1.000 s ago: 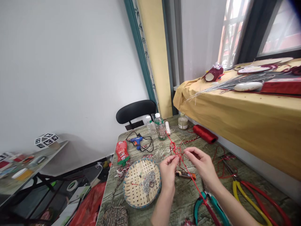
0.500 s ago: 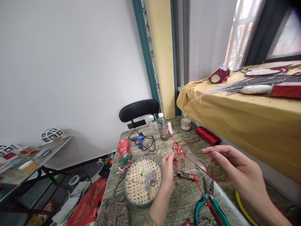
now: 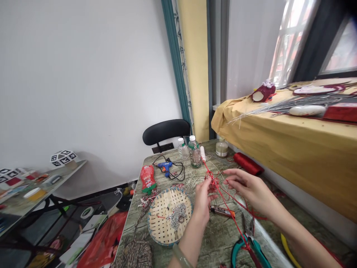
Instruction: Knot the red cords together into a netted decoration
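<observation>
A knotted red cord [image 3: 229, 207] runs taut from near the green-labelled bottle [image 3: 194, 153] down to teal-handled pliers [image 3: 249, 238], where it is wound. My left hand [image 3: 203, 194] pinches the cord's knotted part, thumb and index finger closed on it. Just right of the knot, my right hand [image 3: 245, 185] has its thumb and fingers drawn together near a loose cord end; the thin strand between them is hard to make out. Below the hands lies a lighter [image 3: 222, 211]. A round woven basket [image 3: 158, 227] with small metal rings stands left of my left wrist.
A blue glue gun [image 3: 165, 166], a red pouch [image 3: 148, 178] and a spool of red thread [image 3: 248, 163] lie on the table. Brown yarn [image 3: 135, 254] sits at the near left. A yellow-draped shelf [image 3: 279, 137] borders the right side.
My right hand has moved left, in close to the knot; before, it held a strand stretched out to the right. My left hand stays pinching the knotted cord.
</observation>
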`<action>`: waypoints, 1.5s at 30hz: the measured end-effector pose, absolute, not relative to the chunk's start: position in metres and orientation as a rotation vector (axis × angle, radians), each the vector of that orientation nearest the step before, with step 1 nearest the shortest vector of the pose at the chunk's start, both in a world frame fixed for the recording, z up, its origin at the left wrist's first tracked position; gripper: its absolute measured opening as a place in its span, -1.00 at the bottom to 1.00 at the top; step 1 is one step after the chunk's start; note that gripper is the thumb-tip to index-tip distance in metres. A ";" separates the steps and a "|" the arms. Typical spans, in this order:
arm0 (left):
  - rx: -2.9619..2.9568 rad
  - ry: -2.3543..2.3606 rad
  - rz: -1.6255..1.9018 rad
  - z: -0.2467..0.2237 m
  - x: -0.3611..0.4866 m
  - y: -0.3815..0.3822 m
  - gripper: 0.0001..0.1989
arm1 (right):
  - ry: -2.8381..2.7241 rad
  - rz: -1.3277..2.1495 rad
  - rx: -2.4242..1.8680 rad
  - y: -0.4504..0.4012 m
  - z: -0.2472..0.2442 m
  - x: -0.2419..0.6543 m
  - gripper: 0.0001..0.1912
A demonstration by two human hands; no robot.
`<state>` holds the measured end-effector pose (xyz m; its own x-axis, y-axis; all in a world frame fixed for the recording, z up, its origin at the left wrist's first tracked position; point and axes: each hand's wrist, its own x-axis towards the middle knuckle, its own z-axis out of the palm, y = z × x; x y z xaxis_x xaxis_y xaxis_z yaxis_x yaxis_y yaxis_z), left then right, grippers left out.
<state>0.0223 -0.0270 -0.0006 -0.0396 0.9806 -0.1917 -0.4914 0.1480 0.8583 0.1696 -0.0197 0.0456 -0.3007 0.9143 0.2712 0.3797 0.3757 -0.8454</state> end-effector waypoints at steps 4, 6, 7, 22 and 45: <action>0.627 0.967 1.346 -0.004 0.021 -0.024 -0.76 | -2.004 0.631 -1.303 -0.009 0.044 0.165 -0.90; 0.621 0.997 1.359 -0.005 0.021 -0.023 -0.77 | -2.071 0.530 -1.363 -0.005 0.043 0.162 -0.90; 0.628 1.011 1.364 -0.006 0.021 -0.022 -0.77 | -2.096 0.510 -1.375 -0.003 0.043 0.161 -0.91; 0.777 0.986 1.337 -0.014 0.024 -0.013 -0.79 | -2.173 0.505 -1.389 0.016 0.035 0.147 -0.88; 0.831 1.258 0.843 -0.045 0.033 -0.018 -0.90 | -1.944 1.427 -0.907 0.022 -0.006 0.160 -0.71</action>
